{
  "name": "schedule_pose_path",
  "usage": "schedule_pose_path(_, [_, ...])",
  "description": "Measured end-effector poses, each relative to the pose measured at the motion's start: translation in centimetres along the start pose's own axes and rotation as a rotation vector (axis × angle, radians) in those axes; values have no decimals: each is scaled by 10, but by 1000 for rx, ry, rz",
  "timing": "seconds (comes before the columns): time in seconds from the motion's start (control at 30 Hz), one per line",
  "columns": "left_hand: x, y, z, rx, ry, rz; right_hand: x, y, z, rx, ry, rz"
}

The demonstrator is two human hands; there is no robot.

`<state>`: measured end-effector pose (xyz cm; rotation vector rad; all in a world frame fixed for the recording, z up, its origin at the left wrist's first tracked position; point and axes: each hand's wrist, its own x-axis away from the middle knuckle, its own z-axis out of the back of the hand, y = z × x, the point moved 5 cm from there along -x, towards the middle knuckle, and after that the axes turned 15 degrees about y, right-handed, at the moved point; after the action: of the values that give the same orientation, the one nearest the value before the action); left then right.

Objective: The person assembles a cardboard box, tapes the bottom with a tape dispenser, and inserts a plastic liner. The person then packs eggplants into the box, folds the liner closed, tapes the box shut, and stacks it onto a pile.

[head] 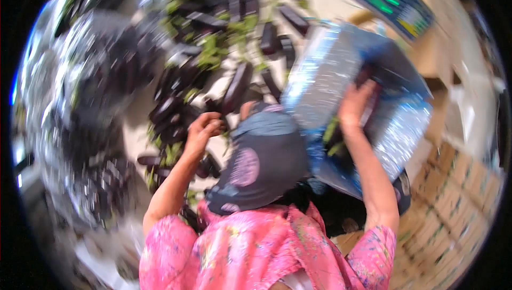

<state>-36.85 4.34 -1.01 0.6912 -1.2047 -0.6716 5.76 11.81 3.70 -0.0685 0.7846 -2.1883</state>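
Observation:
My right hand (357,100) reaches into a box lined with shiny blue plastic film (320,78). Its fingers lie over a dark purple eggplant (375,104) inside. Green stem ends (331,132) of other eggplants show under my wrist. My left hand (206,129) is over the loose eggplants (168,110) on my left, its fingers curled. Blur hides whether anything is between those fingers. One long eggplant (238,86) lies just beyond it. Between my hands is my bent leg in dark printed cloth (272,158).
Large clear plastic bags of eggplants (96,58) are piled on the left. More eggplants with green stems (212,22) lie spread ahead. A scale display (396,2) with green lit digits stands beyond the box. Cardboard boxes (452,194) are stacked at the lower right.

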Motion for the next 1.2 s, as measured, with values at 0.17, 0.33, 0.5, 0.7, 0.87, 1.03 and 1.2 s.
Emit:
schedule_pose_path(0.17, [55,-148,69,-100,19,164,-28,72,-6,-256,-191,-211])
schedule_pose_path(0.33, [115,-213,138,-340,404,172,-11,26,33,-252,-563,-271])
schedule_pose_path(0.5, [93,-192,150,-527,570,-86,-15,50,28,-314,-564,-332])
schedule_pose_path(0.7, [28,-130,157,-610,712,-422,-25,59,24,-216,-533,-254])
schedule_pose_path(0.87, [-4,-111,177,-902,816,-479,-19,54,32,-191,-558,-254])
schedule_pose_path(1.03, [-27,-131,192,-1137,681,-463,-11,39,38,-199,-522,-259])
schedule_pose_path(1.2, [-27,-121,203,-816,436,-535,-10,43,35,-212,-559,-308])
